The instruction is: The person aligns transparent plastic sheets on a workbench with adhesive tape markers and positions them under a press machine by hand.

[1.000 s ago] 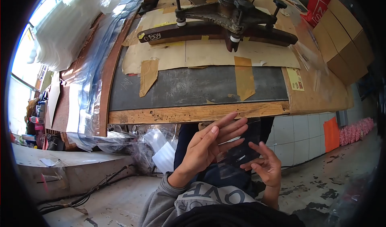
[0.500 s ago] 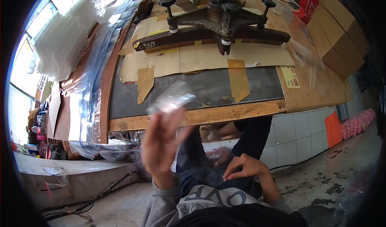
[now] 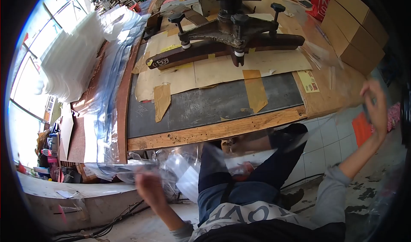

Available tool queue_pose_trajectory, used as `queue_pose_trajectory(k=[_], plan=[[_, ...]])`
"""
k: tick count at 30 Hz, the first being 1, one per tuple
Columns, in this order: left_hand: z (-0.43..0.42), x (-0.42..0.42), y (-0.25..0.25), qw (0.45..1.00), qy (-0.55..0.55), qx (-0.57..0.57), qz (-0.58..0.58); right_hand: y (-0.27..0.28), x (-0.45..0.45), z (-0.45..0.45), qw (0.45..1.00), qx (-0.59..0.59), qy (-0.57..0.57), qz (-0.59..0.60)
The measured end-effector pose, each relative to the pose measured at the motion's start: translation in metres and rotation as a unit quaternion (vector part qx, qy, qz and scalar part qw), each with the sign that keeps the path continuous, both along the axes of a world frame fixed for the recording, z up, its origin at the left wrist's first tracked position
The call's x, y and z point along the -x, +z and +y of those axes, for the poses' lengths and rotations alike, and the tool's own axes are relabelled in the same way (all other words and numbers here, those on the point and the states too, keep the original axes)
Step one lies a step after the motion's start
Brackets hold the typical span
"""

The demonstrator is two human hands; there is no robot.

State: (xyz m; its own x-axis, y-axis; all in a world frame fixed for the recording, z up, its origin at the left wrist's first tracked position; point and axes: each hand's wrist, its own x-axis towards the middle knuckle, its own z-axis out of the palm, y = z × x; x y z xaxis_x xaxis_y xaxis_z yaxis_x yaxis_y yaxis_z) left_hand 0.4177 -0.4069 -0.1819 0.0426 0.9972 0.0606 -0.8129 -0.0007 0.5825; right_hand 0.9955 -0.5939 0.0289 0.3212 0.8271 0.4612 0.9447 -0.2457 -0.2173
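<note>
My right hand (image 3: 374,107) is raised beyond the right end of the worktable, its fingers bent together. Something dark shows between them, too blurred to name. A smeared, see-through streak runs from near this hand down over my knees. My left hand (image 3: 150,184) hangs low at the left, below the table's front edge, and is smeared by motion. Beside it lies crumpled clear plastic (image 3: 182,171); whether the hand touches it I cannot tell. In front of me a dark metal press head (image 3: 227,51) stands over cream card sheets (image 3: 205,77) taped to a grey board (image 3: 192,109).
Stacked white foam sheets (image 3: 72,55) and long clear plastic film (image 3: 111,96) lie at the left. Cardboard boxes (image 3: 355,25) and a red bag (image 3: 320,2) stand at the right. The table's wooden front edge (image 3: 214,128) is above my legs. Cables (image 3: 115,220) run along the floor.
My left hand has dropped down and left, away from the board, where a clear plastic piece was at its fingertips. My right hand has swung from my lap up to the far right.
</note>
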Motion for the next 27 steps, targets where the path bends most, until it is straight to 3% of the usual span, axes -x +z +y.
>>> queue_pose_trajectory(k=[1, 2, 3, 4, 6, 9, 12, 15, 18, 22, 27], plan=[[-0.014, -0.028, 0.006, 0.938, -0.051, 0.051, 0.338, 0.021, 0.010, 0.022, 0.994, -0.016, -0.018, -0.102], [-0.020, -0.042, -0.009, 0.825, -0.128, 0.030, 0.550, 0.030, 0.034, 0.050, 0.989, -0.050, 0.006, -0.142], [-0.025, -0.053, -0.008, 0.611, -0.146, -0.119, 0.768, 0.036, 0.064, 0.078, 0.979, -0.083, 0.031, -0.182], [-0.028, -0.063, -0.014, 0.503, -0.098, -0.169, 0.842, 0.033, 0.089, 0.100, 0.970, -0.092, 0.080, -0.210], [-0.023, -0.080, 0.008, 0.482, -0.113, -0.176, 0.851, 0.012, 0.138, 0.138, 0.947, -0.085, 0.214, -0.223], [-0.009, -0.108, 0.064, 0.661, -0.076, -0.227, 0.711, -0.048, 0.193, 0.166, 0.918, 0.072, 0.339, -0.192], [0.012, -0.129, 0.094, 0.660, -0.018, -0.361, 0.658, -0.091, 0.218, 0.169, 0.904, 0.095, 0.399, -0.123], [0.042, -0.153, 0.105, 0.643, -0.076, -0.420, 0.636, -0.105, 0.232, 0.157, 0.895, 0.081, 0.425, -0.106], [0.066, -0.183, 0.109, 0.591, -0.152, -0.510, 0.606, -0.103, 0.233, 0.140, 0.882, 0.102, 0.453, -0.086], [0.081, -0.215, 0.105, 0.515, -0.239, -0.549, 0.614, -0.104, 0.229, 0.126, 0.862, 0.130, 0.487, -0.053], [0.070, -0.216, 0.099, 0.452, -0.209, -0.551, 0.670, -0.103, 0.227, 0.116, 0.822, 0.146, 0.550, -0.030]])
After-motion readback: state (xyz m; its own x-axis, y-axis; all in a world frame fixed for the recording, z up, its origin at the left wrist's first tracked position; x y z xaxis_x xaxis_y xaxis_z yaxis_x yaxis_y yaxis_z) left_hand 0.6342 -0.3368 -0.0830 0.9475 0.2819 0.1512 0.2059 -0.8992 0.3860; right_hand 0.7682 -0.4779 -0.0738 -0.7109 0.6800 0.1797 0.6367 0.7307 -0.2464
